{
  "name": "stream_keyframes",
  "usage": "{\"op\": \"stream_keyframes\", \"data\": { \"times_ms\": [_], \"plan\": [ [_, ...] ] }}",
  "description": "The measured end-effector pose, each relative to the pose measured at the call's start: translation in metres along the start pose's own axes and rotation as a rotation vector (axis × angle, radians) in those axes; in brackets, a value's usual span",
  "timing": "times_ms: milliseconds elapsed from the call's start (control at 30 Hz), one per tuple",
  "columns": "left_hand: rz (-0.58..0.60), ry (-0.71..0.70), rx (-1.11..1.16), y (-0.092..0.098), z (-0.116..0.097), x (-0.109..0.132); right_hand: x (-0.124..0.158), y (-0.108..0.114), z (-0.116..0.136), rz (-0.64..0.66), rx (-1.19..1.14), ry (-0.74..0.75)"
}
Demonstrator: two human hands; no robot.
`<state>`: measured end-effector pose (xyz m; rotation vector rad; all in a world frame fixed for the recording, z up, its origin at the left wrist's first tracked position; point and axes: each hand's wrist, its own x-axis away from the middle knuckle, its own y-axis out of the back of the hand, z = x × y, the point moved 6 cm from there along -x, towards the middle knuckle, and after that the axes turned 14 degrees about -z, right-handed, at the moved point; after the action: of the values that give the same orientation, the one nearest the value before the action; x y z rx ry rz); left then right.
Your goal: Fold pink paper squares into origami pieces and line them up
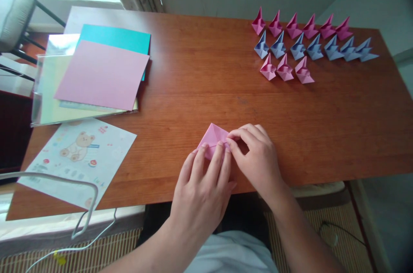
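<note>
A small folded pink origami paper (pixel 212 134) lies on the table near its front edge, one corner pointing away from me. My left hand (pixel 204 178) rests over its near half, fingers stretched out and pressing it down, so that part is hidden. At the paper's right corner, my right hand (pixel 256 152) pinches the edge between thumb and forefinger. Creases run across the paper's visible face.
Folded paper figures stand in rows at the back right: magenta (pixel 293 27), blue (pixel 297 48) and pink (pixel 284 69). At the left lie a pink sheet (pixel 103 75), a teal sheet (pixel 119 38) and a bear-print sheet (pixel 80 156). A white cable (pixel 64 178) crosses the front left.
</note>
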<state>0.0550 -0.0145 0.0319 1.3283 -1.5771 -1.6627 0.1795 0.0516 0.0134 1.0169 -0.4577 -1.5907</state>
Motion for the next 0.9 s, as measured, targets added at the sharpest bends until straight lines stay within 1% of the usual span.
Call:
{"op": "stream_keyframes", "data": {
  "times_ms": [100, 233, 567, 700, 900],
  "plan": [
    [0.034, -0.024, -0.032, 0.0, -0.003, -0.001, 0.0, 0.0, -0.001, 0.014, -0.003, -0.005],
    [0.046, -0.053, -0.054, 0.0, -0.003, -0.003, -0.001, 0.001, -0.001, 0.024, -0.009, -0.004],
    [0.005, -0.012, 0.053, 0.003, 0.008, -0.004, -0.002, 0.0, -0.001, 0.029, 0.026, 0.004],
    [-0.004, 0.002, 0.064, 0.002, 0.011, 0.001, -0.002, -0.001, -0.002, 0.047, 0.045, 0.007],
    [-0.079, 0.009, 0.078, 0.008, 0.019, 0.015, -0.002, -0.001, -0.002, 0.057, 0.046, 0.001]
  ]
}}
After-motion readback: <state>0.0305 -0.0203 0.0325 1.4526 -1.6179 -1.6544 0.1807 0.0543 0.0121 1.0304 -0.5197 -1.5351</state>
